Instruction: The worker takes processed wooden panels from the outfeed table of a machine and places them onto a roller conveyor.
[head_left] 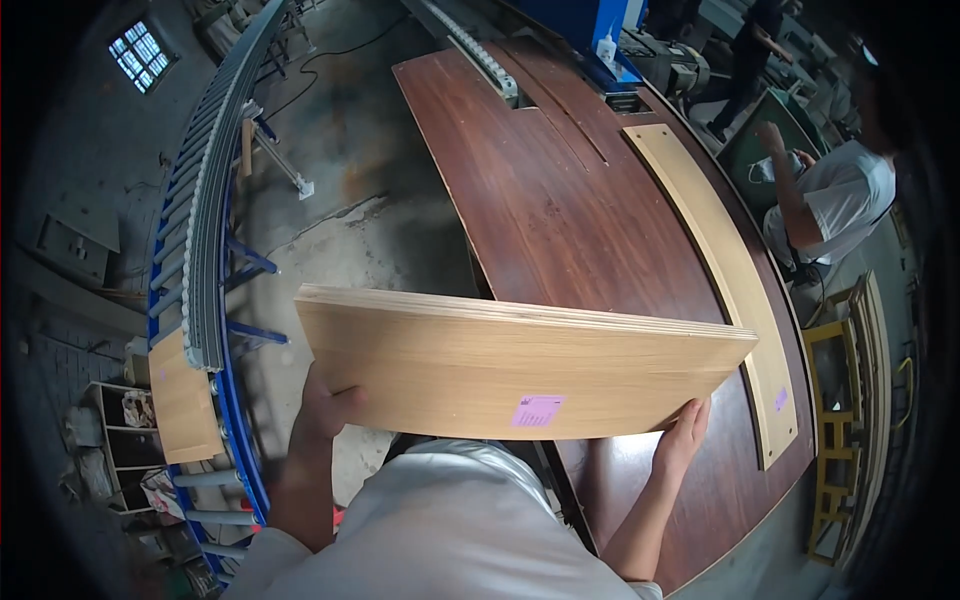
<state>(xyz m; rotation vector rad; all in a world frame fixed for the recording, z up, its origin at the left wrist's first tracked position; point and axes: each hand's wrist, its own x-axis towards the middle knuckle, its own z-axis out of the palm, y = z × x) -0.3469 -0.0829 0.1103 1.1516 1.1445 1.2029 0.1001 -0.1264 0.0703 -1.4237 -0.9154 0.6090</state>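
I carry panel stack (pixel 520 365) above bench (pixel 560 220); left hand (pixel 325 408), right hand (pixel 683 435) fingers gripping stack ends. Next, I judge: level lowering onto bench.

1. I see a dark reddish-brown table (pixel 560 190) filling the middle, with a long slot cut along it.
2. A narrow pale strip (pixel 722 262) lies along its right side, carrying a small purple sticker near its lower end.
3. On my left a grey roller conveyor (pixel 205 200) on a blue frame curves away, a light wooden panel (pixel 183 400) resting at its near end.
4. A person in a white shirt (pixel 835 205) stands at the right, beside a yellow rack (pixel 832 440).
5. The floor (pixel 350 180) is stained concrete.
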